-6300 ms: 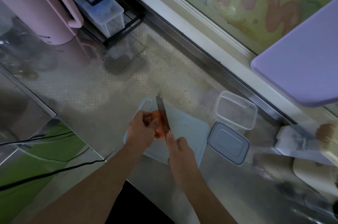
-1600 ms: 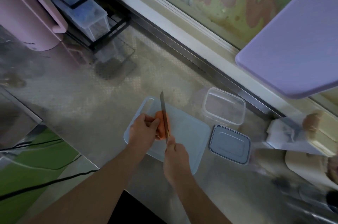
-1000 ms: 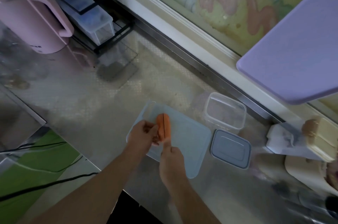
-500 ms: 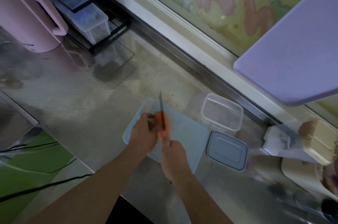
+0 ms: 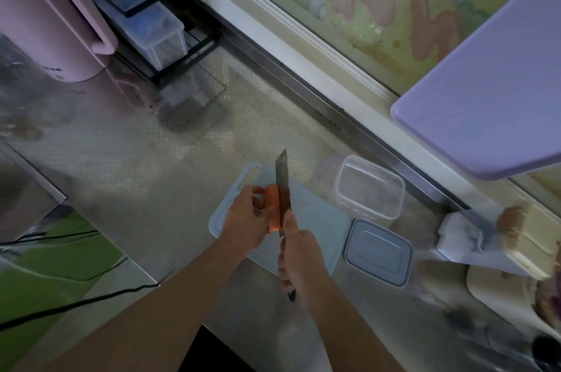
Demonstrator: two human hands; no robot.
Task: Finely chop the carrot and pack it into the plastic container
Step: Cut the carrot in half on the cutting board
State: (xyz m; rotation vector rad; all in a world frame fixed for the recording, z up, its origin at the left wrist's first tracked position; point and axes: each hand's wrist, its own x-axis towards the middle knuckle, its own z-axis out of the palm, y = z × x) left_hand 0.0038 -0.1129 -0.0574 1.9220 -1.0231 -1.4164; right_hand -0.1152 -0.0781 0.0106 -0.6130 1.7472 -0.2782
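An orange carrot lies on a pale blue cutting board near the counter's front edge. My left hand grips the carrot from the left, with fingers curled round it. A knife is held by its handle in my right hand, the blade standing lengthwise along the carrot's right side. To the right of the board stands a clear plastic container, open and with nothing in it. Its grey lid lies flat in front of it.
A pink kettle and a black wire rack with a clear box stand at the back left. A purple board overhangs the right. Blurred items crowd the counter's right end. A black cable runs along the lower left.
The knife has kept rising and falling through the carrot; its blade now stands a little higher and further right on the carrot than half a second ago. My left hand still holds the carrot.
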